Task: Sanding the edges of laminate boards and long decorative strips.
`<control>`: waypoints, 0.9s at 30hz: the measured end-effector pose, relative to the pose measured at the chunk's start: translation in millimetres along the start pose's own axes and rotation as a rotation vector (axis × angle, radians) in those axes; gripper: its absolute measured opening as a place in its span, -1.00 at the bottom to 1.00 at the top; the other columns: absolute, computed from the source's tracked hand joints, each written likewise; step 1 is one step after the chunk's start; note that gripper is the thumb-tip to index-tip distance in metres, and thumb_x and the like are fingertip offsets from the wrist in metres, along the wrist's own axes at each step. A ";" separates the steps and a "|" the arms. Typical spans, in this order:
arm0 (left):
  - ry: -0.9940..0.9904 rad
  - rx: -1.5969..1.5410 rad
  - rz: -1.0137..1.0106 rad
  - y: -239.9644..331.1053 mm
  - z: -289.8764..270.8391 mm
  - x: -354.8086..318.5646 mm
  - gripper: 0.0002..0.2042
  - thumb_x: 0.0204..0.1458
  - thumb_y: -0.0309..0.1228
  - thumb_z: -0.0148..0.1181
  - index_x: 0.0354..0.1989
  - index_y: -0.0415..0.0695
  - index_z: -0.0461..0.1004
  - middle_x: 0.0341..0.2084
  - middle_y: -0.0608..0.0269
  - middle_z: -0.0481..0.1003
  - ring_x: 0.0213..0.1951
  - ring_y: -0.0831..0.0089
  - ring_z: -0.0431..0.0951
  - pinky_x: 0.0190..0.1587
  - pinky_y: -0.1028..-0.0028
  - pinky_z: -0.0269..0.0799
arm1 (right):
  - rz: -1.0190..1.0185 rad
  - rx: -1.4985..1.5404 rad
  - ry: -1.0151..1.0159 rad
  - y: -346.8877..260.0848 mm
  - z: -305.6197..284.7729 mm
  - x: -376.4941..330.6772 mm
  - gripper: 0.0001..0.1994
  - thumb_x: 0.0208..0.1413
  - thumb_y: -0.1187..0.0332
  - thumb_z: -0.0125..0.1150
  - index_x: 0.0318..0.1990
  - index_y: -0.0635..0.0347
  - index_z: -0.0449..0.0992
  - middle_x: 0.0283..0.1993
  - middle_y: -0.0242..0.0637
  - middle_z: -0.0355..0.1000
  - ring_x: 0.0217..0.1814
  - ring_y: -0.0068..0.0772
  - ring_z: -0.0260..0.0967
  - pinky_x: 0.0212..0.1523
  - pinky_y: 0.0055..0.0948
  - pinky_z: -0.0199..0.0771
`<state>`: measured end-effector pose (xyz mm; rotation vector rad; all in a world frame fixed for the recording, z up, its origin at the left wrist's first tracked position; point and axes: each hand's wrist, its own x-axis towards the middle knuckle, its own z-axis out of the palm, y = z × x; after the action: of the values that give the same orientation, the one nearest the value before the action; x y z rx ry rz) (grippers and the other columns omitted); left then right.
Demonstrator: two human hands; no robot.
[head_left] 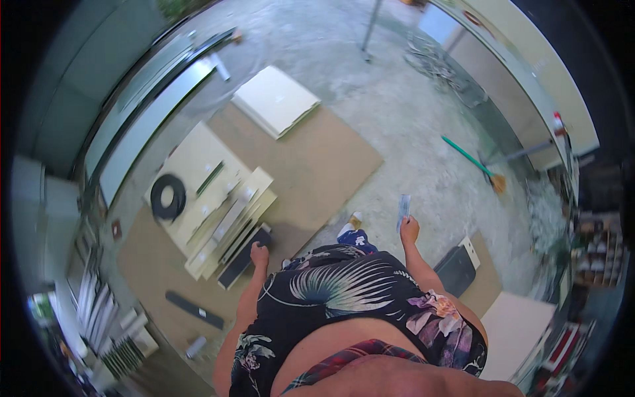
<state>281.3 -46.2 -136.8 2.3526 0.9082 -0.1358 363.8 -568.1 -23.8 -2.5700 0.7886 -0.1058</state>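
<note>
Over the concrete floor [403, 145], out to the person's right, the right hand [409, 230] is closed on the lower end of a thin, pale strip [403, 206], which points away from the body. Its markings are blurred. On the other side, the left hand [259, 253] is at the near end of the stack [231, 221], overlapping a dark piece [264, 236] in view; I cannot tell whether the fingers grip it or only pass in front of it.

The stack, of cream boards with some dark ones at its near edge, lies on a brown sheet [331, 159] to the left. A black coil [179, 198] rests flat on its left part. On the sheet's far end sit white panels [276, 99]; at its near end lies a dark bar [194, 309], apart from the stack.

Between the hands, a shoe [349, 228] shows past the patterned clothing [344, 284]. To the right, a broom [471, 157] with a green handle lies on the floor, beyond a dark case [456, 271] near the right forearm.
</note>
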 end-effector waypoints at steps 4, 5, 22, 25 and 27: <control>-0.189 -0.115 -0.117 81.0 61.9 36.6 -0.66 -0.19 -0.35 0.11 -0.19 -0.20 0.44 -0.30 -0.04 0.50 -0.25 0.17 0.53 -0.12 0.30 0.39 | 0.183 -0.038 0.072 64.5 -24.2 42.7 -0.77 0.00 0.26 0.04 -0.45 0.28 0.45 -0.45 0.07 0.41 -0.34 0.13 0.37 -0.34 -0.07 0.32; -0.204 -0.180 -0.092 105.5 77.0 41.4 -0.66 -0.18 -0.36 0.11 -0.17 -0.21 0.44 -0.31 -0.05 0.50 -0.31 0.21 0.55 -0.17 0.32 0.42 | 0.212 0.028 0.127 79.5 -31.0 50.1 -0.78 -0.02 0.28 0.04 -0.47 0.29 0.46 -0.45 0.07 0.41 -0.36 0.14 0.37 -0.35 -0.07 0.34; -0.463 -0.071 -0.190 257.9 117.4 123.3 -0.70 -0.15 -0.39 0.07 -0.22 -0.25 0.46 -0.38 0.01 0.51 -0.46 0.25 0.57 -0.34 0.31 0.47 | 0.186 0.151 -0.083 29.0 10.9 253.1 -0.82 -0.21 0.34 0.08 -0.44 0.22 0.49 -0.44 0.01 0.44 -0.35 0.05 0.41 -0.33 -0.10 0.37; -0.533 0.108 -0.207 250.2 114.2 145.0 -0.72 -0.13 -0.36 0.06 -0.24 -0.24 0.45 -0.41 0.06 0.51 -0.46 0.28 0.56 -0.40 0.32 0.46 | 0.092 0.158 -0.077 -26.7 20.3 317.9 -0.80 -0.22 0.33 0.08 -0.41 0.22 0.49 -0.44 0.02 0.44 -0.34 0.05 0.41 -0.32 -0.11 0.37; -0.577 0.196 -0.175 250.7 118.2 169.4 -0.72 -0.11 -0.34 0.06 -0.24 -0.23 0.45 -0.42 0.09 0.50 -0.47 0.30 0.55 -0.43 0.32 0.45 | 0.055 0.152 -0.082 -58.0 20.8 349.9 -0.80 -0.21 0.33 0.07 -0.40 0.22 0.48 -0.44 0.02 0.44 -0.34 0.05 0.41 -0.32 -0.11 0.37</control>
<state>584.1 -161.9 -157.0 2.2045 0.8272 -0.9567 689.6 -709.3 -36.8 -2.3924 0.7890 -0.0413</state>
